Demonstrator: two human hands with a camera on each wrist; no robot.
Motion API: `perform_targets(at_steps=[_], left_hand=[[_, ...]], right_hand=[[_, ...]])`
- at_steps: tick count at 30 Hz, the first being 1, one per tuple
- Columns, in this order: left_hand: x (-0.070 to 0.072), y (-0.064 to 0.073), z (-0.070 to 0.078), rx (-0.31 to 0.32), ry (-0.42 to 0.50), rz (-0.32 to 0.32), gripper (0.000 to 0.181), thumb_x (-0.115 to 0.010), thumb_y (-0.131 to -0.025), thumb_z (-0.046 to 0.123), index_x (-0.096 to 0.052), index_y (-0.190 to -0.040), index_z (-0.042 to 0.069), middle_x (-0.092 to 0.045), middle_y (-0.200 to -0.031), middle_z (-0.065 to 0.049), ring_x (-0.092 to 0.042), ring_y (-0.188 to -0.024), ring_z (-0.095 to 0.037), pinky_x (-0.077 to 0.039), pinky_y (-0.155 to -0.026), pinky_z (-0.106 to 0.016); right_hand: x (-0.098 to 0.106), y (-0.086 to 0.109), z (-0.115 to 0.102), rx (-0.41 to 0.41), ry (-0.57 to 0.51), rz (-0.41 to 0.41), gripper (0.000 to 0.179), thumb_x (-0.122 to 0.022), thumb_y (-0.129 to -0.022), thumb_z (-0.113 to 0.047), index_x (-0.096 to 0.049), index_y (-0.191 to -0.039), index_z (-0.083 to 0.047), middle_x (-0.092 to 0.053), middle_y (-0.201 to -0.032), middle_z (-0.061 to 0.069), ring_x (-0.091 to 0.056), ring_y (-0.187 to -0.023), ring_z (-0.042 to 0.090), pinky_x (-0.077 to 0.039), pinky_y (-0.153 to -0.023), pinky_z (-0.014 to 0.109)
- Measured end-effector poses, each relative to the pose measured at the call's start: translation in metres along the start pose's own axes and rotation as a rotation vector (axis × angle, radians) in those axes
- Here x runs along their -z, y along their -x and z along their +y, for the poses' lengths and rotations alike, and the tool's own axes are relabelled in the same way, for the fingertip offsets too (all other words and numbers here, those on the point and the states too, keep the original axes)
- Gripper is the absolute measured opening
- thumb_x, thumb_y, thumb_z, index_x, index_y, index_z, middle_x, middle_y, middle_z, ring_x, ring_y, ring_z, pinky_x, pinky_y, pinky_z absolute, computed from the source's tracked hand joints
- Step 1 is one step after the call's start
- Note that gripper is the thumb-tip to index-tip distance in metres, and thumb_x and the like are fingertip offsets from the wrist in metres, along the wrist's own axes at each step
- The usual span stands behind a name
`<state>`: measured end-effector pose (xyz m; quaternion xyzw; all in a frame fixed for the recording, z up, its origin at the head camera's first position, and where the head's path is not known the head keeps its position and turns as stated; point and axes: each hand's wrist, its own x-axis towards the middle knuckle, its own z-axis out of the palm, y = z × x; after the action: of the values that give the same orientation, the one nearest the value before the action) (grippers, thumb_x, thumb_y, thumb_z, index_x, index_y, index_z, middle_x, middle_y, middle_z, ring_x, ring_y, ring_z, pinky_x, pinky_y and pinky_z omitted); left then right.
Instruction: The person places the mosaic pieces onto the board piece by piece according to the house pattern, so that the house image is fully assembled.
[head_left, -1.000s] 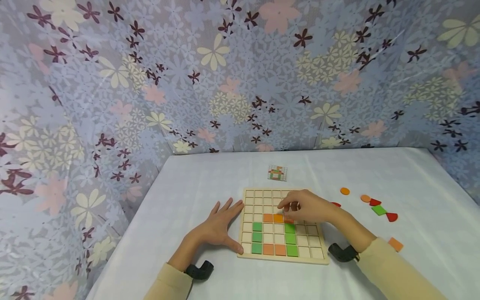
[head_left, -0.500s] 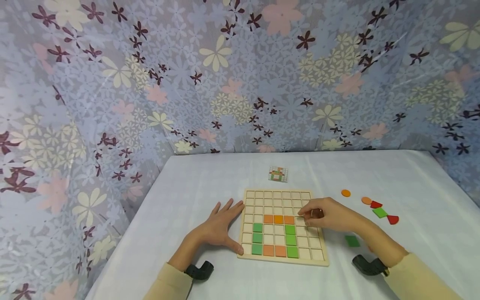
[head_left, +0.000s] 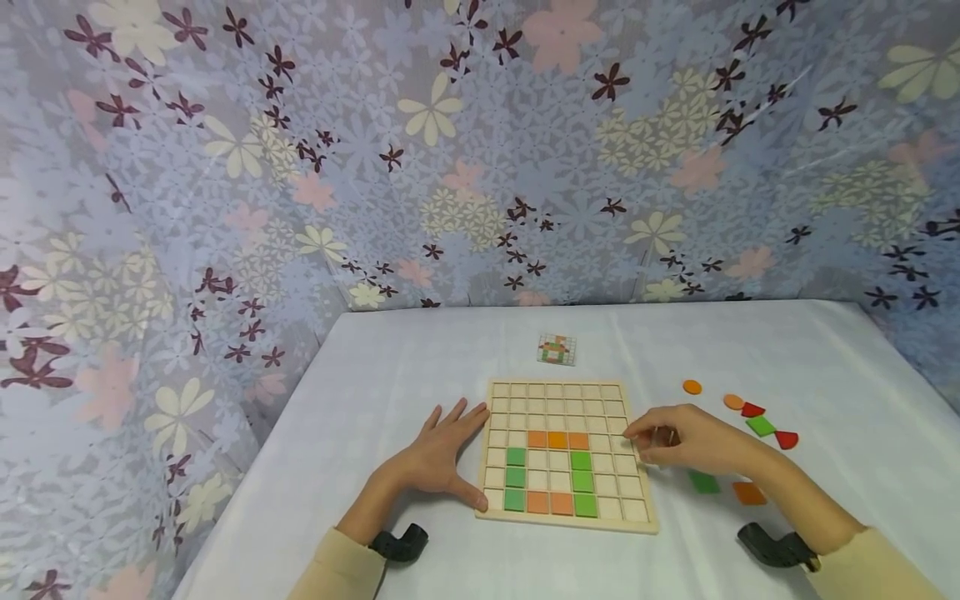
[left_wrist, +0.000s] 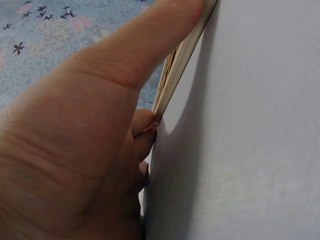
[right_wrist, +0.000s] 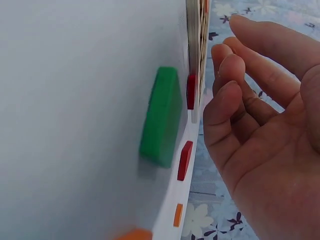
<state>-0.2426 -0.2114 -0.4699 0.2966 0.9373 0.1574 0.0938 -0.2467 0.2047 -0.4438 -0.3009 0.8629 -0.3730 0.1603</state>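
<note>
A square wooden grid board [head_left: 567,522] lies on the white-covered table. In it sit green tiles [head_left: 515,477] in a left column, lighter green tiles [head_left: 582,481] in a right column, and orange tiles [head_left: 557,439] in rows between them. My left hand [head_left: 431,458] has its fingers spread, with thumb and fingertips touching the board's left edge; the left wrist view shows that edge [left_wrist: 175,72] from close by. At the board's right edge hovers my right hand [head_left: 686,437], fingers loosely curved. In the right wrist view nothing lies between its fingertips; a green square tile [right_wrist: 160,117] is beside it.
A small pattern card [head_left: 557,349] lies behind the board. To the right are an orange square tile [head_left: 750,493], a light green tile [head_left: 761,426], red wedge-shaped pieces [head_left: 786,439] and orange discs [head_left: 692,387]. A flowered cloth [head_left: 480,167] hangs behind the table.
My right hand has moved off the orange row to the board's right edge, uncovering the row's right-hand orange tile and the loose green and orange squares. The left hand stays put.
</note>
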Motion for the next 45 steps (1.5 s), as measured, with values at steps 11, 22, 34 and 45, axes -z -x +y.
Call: perform_targets(at_steps=[11,22,34,45], left_hand=[[0.001,-0.003,0.0,-0.012,0.013,0.007,0.133,-0.069,-0.051,0.083,-0.017,-0.155,0.019,-0.013,-0.16,0.006,-0.001,-0.146,-0.024,0.004,-0.114,-0.052],[-0.002,0.0,-0.001,-0.013,0.018,0.007,0.134,-0.068,-0.05,0.084,-0.017,-0.155,0.019,-0.013,-0.16,0.006,-0.001,-0.146,-0.024,0.005,-0.113,-0.052],[-0.002,0.002,-0.002,-0.009,0.012,0.004,0.134,-0.069,-0.051,0.083,-0.018,-0.155,0.018,-0.013,-0.16,0.005,-0.001,-0.146,-0.025,0.004,-0.113,-0.052],[-0.001,0.0,0.0,-0.022,0.016,0.008,0.132,-0.069,-0.052,0.083,-0.017,-0.155,0.018,-0.014,-0.16,0.005,-0.002,-0.146,-0.026,0.003,-0.113,-0.054]], right_hand=[[0.009,0.022,0.008,0.007,0.022,0.031,0.032,-0.07,-0.089,-0.03,-0.067,-0.119,-0.019,-0.061,-0.09,-0.004,-0.055,-0.069,0.013,-0.047,-0.057,0.026],[0.013,0.046,0.024,-0.047,-0.055,0.018,0.036,-0.07,-0.089,-0.027,-0.064,-0.12,-0.01,-0.061,-0.094,0.001,-0.055,-0.072,0.015,-0.048,-0.058,0.026],[0.021,0.075,0.033,-0.134,0.006,0.066,0.031,-0.071,-0.088,-0.031,-0.066,-0.115,-0.017,-0.062,-0.096,0.0,-0.053,-0.075,0.013,-0.046,-0.056,0.025],[0.027,0.099,0.046,-0.216,-0.081,0.072,0.035,-0.069,-0.09,-0.027,-0.063,-0.119,-0.009,-0.061,-0.1,0.006,-0.056,-0.068,0.016,-0.048,-0.049,0.029]])
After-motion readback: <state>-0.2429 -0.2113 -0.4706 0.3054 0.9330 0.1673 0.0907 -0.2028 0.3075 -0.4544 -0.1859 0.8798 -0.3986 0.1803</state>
